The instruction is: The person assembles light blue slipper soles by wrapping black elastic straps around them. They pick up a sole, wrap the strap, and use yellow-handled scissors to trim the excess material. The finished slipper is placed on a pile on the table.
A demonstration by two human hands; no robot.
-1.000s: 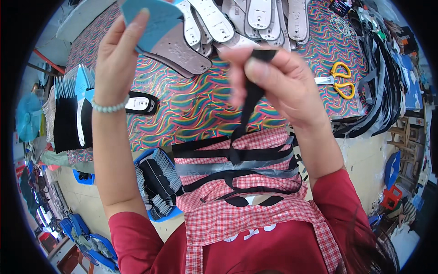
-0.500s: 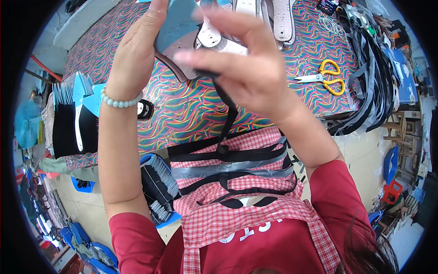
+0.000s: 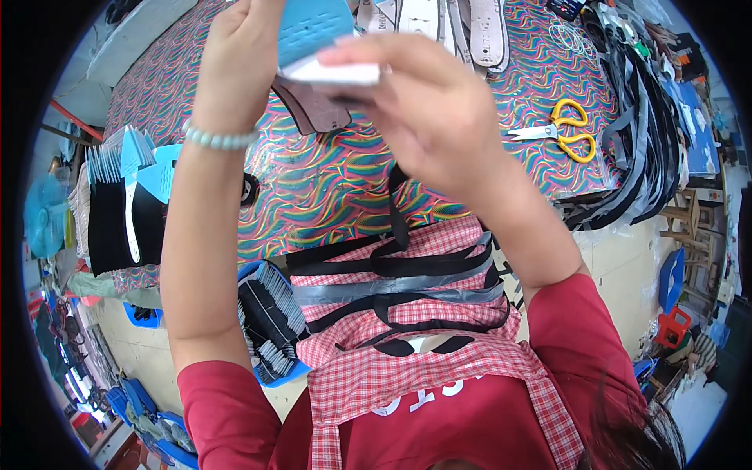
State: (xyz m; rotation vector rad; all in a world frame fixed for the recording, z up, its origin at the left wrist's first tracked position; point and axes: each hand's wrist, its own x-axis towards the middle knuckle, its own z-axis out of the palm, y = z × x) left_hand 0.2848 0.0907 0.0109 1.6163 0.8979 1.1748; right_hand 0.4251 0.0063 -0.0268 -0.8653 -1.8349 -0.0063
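Scanning from afar, I see a row of black pieces with light-blue tips (image 3: 106,219) well left of a flat, light-blue sole piece with a white edge (image 3: 317,33), held between my hands. At that sole piece's left side my left hand (image 3: 239,69) is closed on it, fingertips hidden; my blurred right hand (image 3: 435,113) pinches its lower-right edge. Farther right of it lie yellow-handled steel scissors (image 3: 539,133).

Yellow-handled scissors (image 3: 547,132) on patterned tablecloth (image 3: 329,188)

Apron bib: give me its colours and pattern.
The apron bib is red-and-white checked, showing best in the head view.
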